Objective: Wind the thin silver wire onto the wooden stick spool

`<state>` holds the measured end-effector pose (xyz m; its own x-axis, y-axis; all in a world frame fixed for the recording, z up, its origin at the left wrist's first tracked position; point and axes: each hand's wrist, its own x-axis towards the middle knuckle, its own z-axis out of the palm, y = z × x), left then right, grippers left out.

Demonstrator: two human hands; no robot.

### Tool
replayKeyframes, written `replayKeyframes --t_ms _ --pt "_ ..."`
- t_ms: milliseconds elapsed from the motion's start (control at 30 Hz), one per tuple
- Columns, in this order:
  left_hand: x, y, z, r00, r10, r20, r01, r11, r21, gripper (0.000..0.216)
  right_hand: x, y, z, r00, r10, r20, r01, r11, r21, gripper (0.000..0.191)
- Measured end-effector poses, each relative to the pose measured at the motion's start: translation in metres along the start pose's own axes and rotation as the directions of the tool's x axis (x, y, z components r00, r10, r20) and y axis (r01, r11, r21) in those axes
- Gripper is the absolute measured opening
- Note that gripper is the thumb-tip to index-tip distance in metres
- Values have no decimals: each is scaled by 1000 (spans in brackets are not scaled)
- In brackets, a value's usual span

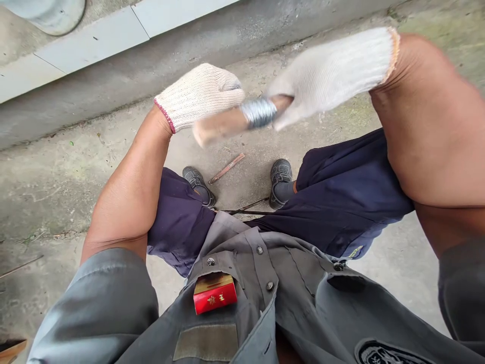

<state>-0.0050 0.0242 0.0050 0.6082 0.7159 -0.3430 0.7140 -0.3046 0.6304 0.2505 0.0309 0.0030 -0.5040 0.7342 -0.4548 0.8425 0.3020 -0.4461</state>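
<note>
My right hand (322, 76), in a white knit glove, is wrapped around a wooden stick (222, 125). Silvery wire (259, 112) is wound in a tight band about the stick's middle, just beyond the thumb and fingers. The stick's thick free end slants down to the left and is smeared by motion. Close behind it, my left hand (202, 96), also gloved, is closed in a fist. A small grey-blue patch shows at its thumb; what the fist holds, if anything, I cannot make out.
A flat strip of wood (226, 168) lies on the concrete floor (125, 146) between my shoes. Thin dark rods (250, 204) lie nearer my body. Ahead runs a raised ledge (91, 43) edged with pale tiles. A red packet (214, 298) sticks out of my shirt pocket.
</note>
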Motion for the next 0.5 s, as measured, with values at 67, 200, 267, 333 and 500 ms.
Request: replayKeyframes --t_ms 67,200,267,333,500 --pt "-1 3 1 1000 21 -5 -21 998 -58 38 -6 -14 -10 992 -45 -122 37 997 -66 39" --pt "-2 8 4 994 60 -86 -67 994 -82 45 -7 -31 -19 931 133 -339 -132 991 25 31" --pt "-1 9 8 996 58 -74 -64 995 -79 45 -2 -30 -18 882 155 -445 -189 982 -32 30" --pt "1 8 13 999 35 -40 -38 997 -60 45 6 -24 -15 840 138 -525 -252 956 -151 33" --pt "4 13 22 998 -62 34 64 996 -60 44 24 -8 -10 782 191 -594 -405 880 -249 42"
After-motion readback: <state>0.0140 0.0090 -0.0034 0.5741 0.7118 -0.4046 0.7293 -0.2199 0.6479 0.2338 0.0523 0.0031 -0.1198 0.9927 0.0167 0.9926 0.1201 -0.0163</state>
